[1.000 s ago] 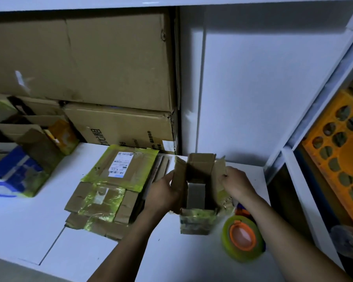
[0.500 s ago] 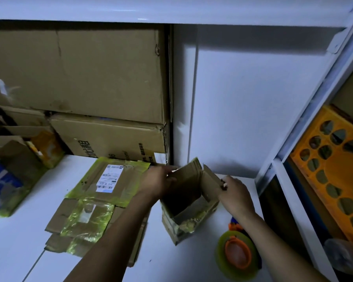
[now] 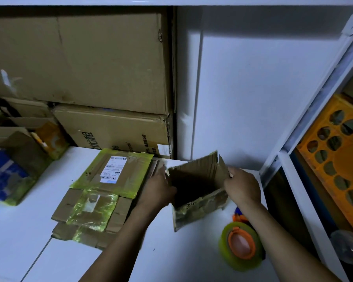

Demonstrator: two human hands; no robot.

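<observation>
The small cardboard box point(image 3: 198, 192) stands on the white counter point(image 3: 171, 251), right of centre and towards the back. Its top is open and its far flap stands up. Crinkled yellow-green tape covers its near side, and the inside is dark.

The right hand point(image 3: 243, 188) is at the box's 3 o'clock side. Its fingers point(image 3: 230, 177) are curled onto the upper edge of the right wall, gripping it. The left hand point(image 3: 158, 190) is at the 9 o'clock side and clasps the left wall. Its fingertips pass over the rim into the box and are hidden there. Both forearms come in from 6 o'clock.

A roll of yellow-green tape point(image 3: 240, 249) with an orange core lies on the counter at the box's 5 o'clock, near it but not touching. The right forearm passes just beside it.

A pile of flattened cartons point(image 3: 94, 210) patched with the same tape lies at 9 o'clock, just beyond the left hand. The top one, with a white shipping label point(image 3: 111, 169), sits at the pile's far end.

Two large brown cartons point(image 3: 80, 58) are stacked against the back at 10 to 11 o'clock. Far out at 9 o'clock are a blue package point(image 3: 6, 178) and some opened boxes.

A white wall panel point(image 3: 253, 88) rises at 12 o'clock. At 3 o'clock, past a white shelf post point(image 3: 314, 110), an orange crate point(image 3: 334, 159) with round holes leans in the next bay.
</observation>
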